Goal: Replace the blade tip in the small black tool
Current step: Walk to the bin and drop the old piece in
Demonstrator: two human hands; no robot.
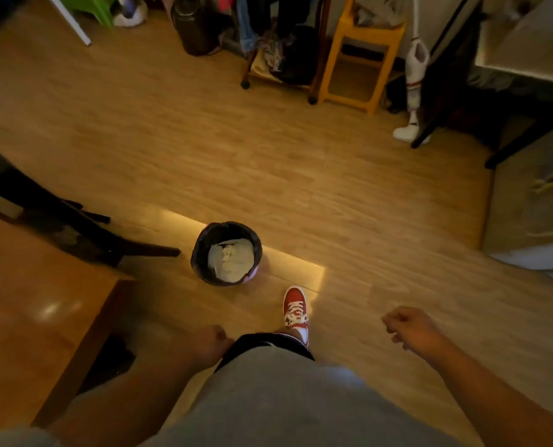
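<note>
The small black tool and its blade tip are nowhere in view. I stand on a wooden floor and look down past my grey shirt. My left hand (pixel 209 345) hangs by my hip with its fingers curled into a loose fist, blurred. Out to the right, my right hand (pixel 410 327) is also curled shut, and I see nothing in it. A small bin (pixel 226 253) lined with a black bag and holding white paper stands on the floor ahead of my red shoe (pixel 296 309).
A wooden table (pixel 39 317) fills the lower left, with dark chair legs (pixel 85 233) behind it. At the back stand a yellow stool (pixel 362 56), a clothes rack on wheels (pixel 278 53) and a white stick vacuum (pixel 413 75). A bed edge (pixel 533 214) is at the right.
</note>
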